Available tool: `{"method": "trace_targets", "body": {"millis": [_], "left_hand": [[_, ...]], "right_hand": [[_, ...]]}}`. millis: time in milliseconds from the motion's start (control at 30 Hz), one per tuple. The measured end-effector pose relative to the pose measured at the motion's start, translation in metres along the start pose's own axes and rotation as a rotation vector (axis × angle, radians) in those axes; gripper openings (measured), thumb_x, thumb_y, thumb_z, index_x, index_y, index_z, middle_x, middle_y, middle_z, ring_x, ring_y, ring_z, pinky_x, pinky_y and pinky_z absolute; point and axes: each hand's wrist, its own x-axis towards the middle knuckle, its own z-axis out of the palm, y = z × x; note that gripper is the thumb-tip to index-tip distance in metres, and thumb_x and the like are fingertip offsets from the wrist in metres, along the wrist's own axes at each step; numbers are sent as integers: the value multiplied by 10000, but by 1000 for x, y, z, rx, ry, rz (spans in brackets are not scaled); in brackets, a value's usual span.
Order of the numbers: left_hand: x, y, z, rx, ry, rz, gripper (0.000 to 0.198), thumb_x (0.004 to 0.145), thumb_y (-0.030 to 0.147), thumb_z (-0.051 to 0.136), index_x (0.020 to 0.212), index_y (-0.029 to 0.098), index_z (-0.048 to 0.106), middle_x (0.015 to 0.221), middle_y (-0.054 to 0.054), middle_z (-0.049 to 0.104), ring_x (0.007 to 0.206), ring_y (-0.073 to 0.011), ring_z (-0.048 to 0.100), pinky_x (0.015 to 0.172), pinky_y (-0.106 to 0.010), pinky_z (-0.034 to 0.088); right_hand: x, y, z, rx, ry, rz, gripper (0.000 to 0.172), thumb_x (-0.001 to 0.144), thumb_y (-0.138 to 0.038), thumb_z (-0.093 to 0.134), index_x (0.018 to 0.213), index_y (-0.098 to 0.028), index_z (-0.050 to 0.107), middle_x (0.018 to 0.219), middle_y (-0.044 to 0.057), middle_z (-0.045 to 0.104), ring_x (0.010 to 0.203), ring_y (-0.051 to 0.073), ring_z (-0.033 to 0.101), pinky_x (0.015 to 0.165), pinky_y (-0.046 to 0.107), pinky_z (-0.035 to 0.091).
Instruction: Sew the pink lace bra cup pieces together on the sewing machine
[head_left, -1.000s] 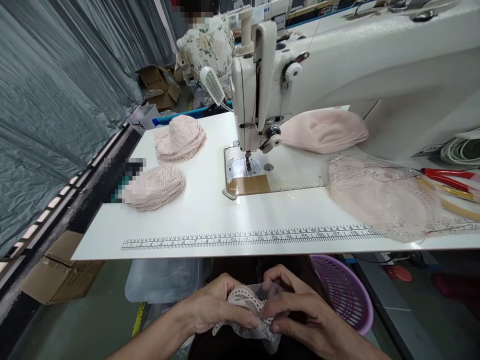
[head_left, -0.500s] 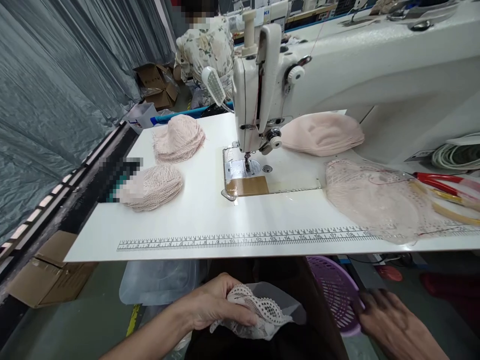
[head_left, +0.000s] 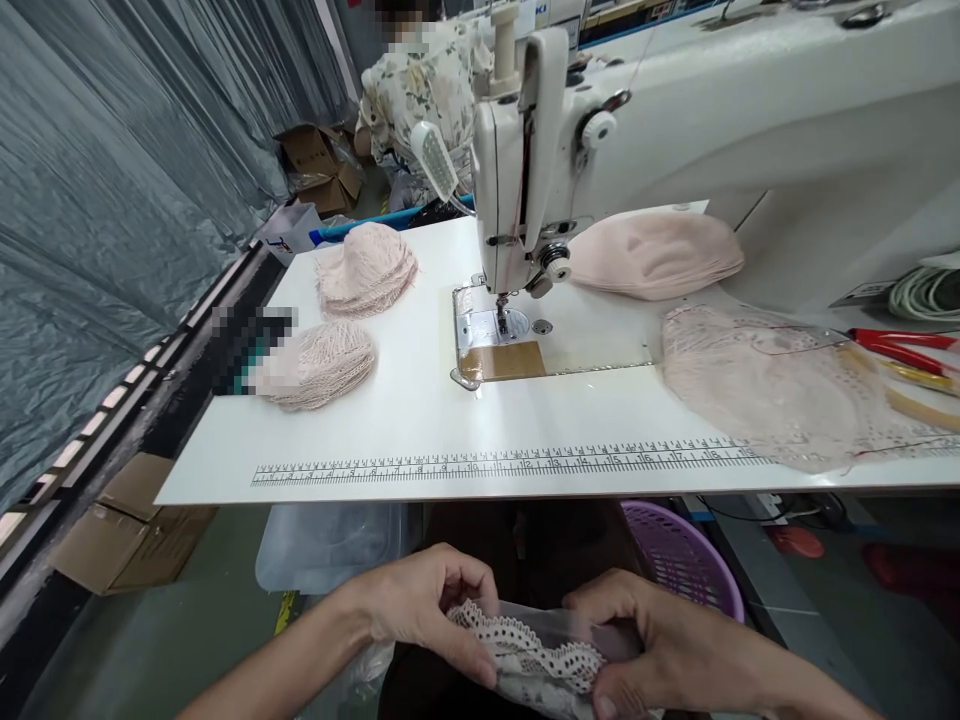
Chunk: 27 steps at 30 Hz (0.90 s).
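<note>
Over my lap, below the table edge, my left hand (head_left: 431, 610) pinches one end of a white lace piece (head_left: 529, 640) with a scalloped, holed border and sheer mesh. At its other end my right hand (head_left: 637, 640) is closed on the same piece, thumb on the near side. The lower part of the lace is folded and partly cut off by the frame's bottom. Above on the table stands a white sewing machine (head_left: 517, 180), its needle and presser foot over the metal plate (head_left: 491, 328).
Two pink lace stacks (head_left: 367, 270) (head_left: 319, 365) lie left of the machine, smooth pink cups (head_left: 660, 255) behind it. Pale lace (head_left: 772, 390) and red-handled snips (head_left: 900, 342) lie right. A purple basket (head_left: 686, 550) and clear bin (head_left: 330, 550) stand below. A person (head_left: 424, 100) sits ahead.
My right hand has come from the purple basket to the lace and taken hold of its right end. My left hand still holds the lace. The view has shifted slightly.
</note>
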Motion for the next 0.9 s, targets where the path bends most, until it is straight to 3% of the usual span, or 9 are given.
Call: {"method": "trace_targets", "body": {"millis": [100, 267, 400, 533, 733, 900], "left_hand": [[1, -1, -4, 16, -18, 47, 425, 411, 320, 884, 663, 128, 602, 599, 55, 560, 529, -46, 465, 491, -148, 368], [3, 0, -7, -119, -20, 95, 345, 488, 298, 866, 675, 115, 640, 801, -23, 652, 676, -96, 586, 594, -184, 466], [4, -5, -6, -209, 108, 78, 337, 480, 261, 874, 649, 104, 629, 661, -16, 659, 562, -83, 593, 541, -170, 465], [0, -6, -7, -242, 143, 86, 334, 489, 264, 874, 665, 99, 643, 574, -2, 633, 510, -73, 577, 532, -161, 467], [-5, 10, -10, -77, -21, -14, 404, 512, 271, 862, 865, 145, 711, 732, -21, 694, 638, -100, 633, 649, -187, 513], [2, 26, -4, 2, -70, -35, 270, 550, 312, 831, 765, 179, 737, 675, 10, 691, 618, -105, 636, 688, -217, 531]], "right_hand": [[-3, 3, -3, -23, -45, 47, 399, 601, -472, 750, 615, -153, 510, 566, -55, 429, 490, 53, 343, 416, 175, 232], [3, 0, -6, -88, -62, -34, 371, 646, -445, 737, 602, -153, 513, 542, -64, 398, 497, 58, 327, 439, 194, 219], [10, -4, -4, -126, -34, -111, 335, 618, -411, 774, 665, -147, 574, 649, -45, 479, 586, 84, 413, 521, 197, 292], [14, -8, -2, -164, -35, -152, 281, 751, -402, 674, 728, -121, 667, 689, -9, 556, 630, 104, 484, 584, 214, 341], [16, -26, -6, -371, -41, -161, 207, 764, -362, 672, 755, -156, 699, 638, -49, 573, 619, 91, 485, 755, 266, 354], [12, -42, -9, -517, -65, -120, 137, 794, -304, 650, 780, -176, 698, 689, -50, 640, 642, 93, 531, 927, 377, 262]]}}
